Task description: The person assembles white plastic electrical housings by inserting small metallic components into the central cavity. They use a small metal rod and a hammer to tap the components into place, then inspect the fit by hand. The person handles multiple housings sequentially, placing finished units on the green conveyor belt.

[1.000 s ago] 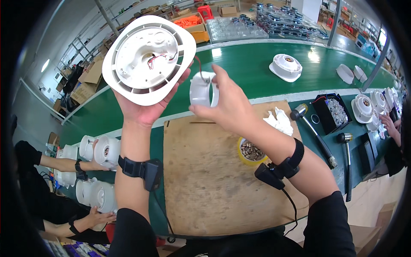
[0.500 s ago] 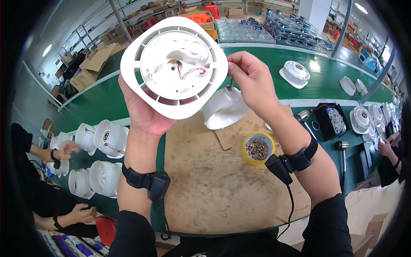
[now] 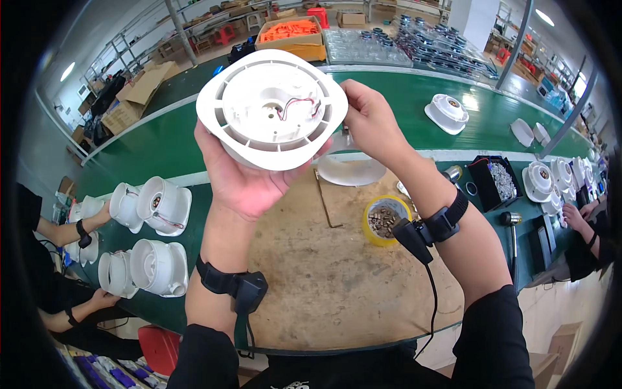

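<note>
Our left hand (image 3: 249, 178) cups the white round housing (image 3: 272, 107) from beneath, palm up and fingers spread under its rim, so the open side tips toward us and we look straight into its ribbed inside, where thin red and dark wires (image 3: 295, 107) loop near the centre. We hold it raised above the wooden work board (image 3: 324, 272), probably to bring the cavity close to our eyes. Our right hand (image 3: 372, 120) closes on the housing's right edge, thumb and fingers pinching at the rim; whether it also holds a small part there we cannot tell, since the fingers hide that spot. With a grip on each side, the housing is steady and well clear of the bench.

Far left, another person's hands (image 3: 91, 217) rest at a cluster of white cup-shaped housings (image 3: 152, 240) lying on their sides on the green conveyor belt (image 3: 453, 84), seemingly queued within reach. Below the raised housing, a white disc (image 3: 353, 172) lies flat at the board's far edge. Just right of it, a yellow tape ring (image 3: 387, 220) serves as a dish holding small metal screws, close to our right wrist for easy picking. Further right, a black tray (image 3: 495, 181) of shiny bits sits beside more white units (image 3: 541, 181), and another finished housing (image 3: 447, 113) rides the belt.
</note>
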Motion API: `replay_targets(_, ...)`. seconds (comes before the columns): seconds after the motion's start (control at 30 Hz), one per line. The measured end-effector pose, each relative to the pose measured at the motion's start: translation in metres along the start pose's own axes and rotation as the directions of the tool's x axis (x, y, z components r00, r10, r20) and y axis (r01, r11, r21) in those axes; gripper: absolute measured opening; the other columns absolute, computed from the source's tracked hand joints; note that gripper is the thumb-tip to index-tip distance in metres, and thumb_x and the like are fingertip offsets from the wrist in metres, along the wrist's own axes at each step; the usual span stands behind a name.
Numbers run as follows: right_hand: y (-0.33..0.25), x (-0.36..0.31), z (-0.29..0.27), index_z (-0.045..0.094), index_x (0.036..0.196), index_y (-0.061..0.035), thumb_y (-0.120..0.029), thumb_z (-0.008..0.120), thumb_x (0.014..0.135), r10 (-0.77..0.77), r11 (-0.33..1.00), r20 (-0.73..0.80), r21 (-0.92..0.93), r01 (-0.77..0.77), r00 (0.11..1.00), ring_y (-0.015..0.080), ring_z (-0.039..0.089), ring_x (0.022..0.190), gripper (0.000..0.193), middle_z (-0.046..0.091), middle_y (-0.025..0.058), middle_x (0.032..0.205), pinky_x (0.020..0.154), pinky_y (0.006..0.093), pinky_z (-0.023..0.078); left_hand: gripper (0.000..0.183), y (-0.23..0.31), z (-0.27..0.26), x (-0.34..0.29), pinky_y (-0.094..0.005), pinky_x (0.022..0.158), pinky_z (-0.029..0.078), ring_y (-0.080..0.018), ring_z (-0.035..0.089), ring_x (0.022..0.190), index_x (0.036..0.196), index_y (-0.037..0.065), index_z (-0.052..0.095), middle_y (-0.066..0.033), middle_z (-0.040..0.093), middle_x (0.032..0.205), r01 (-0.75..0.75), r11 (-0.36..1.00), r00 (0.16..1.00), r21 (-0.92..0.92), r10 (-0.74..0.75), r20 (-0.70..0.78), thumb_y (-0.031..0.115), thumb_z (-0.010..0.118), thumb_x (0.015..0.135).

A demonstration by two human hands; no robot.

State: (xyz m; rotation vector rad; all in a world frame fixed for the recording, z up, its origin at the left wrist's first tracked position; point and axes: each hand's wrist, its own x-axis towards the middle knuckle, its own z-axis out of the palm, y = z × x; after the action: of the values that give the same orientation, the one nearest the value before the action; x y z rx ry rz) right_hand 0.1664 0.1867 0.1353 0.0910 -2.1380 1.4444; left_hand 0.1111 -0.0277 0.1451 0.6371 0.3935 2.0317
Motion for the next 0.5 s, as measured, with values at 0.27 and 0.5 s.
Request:
replay_targets(0.27,-0.009,-0.006,-0.006,0.067,0.107,-0.0023,-0.005,0.063,0.088,-0.062,0.898,0.184,-0.42,0.135,0.981,0.0336,0.069,0.088,0.02,0.071,0.0187,0.093,0.079,0.0411,0.053,0.1,-0.009,-0.004,-0.013,-0.0537,0.099,0.054,-0.0458,0.047,0.13,0.154,0.014,0.03,-0.0176,0.038,0.153,-0.195,0.981,0.976,0.022,0.196,-0.095,0.077,0.058,0.081)
replay_targets(0.5,-0.025,-0.018,-0.01,0.069,0.094,-0.0039,-0.006,0.063,0.08,-0.278,0.907,-0.071,-0.347,0.238,0.958,0.03,0.064,0.087,0.016,0.066,0.0128,0.091,0.076,0.04,0.051,0.091,-0.02,0.012,-0.02,-0.0508,0.095,0.053,-0.0287,0.055,0.127,0.149,0.018,0.041,-0.0055,0.05,0.145,-0.196,0.934,0.901,0.299,0.292,-0.32,0.082,0.043,0.084)
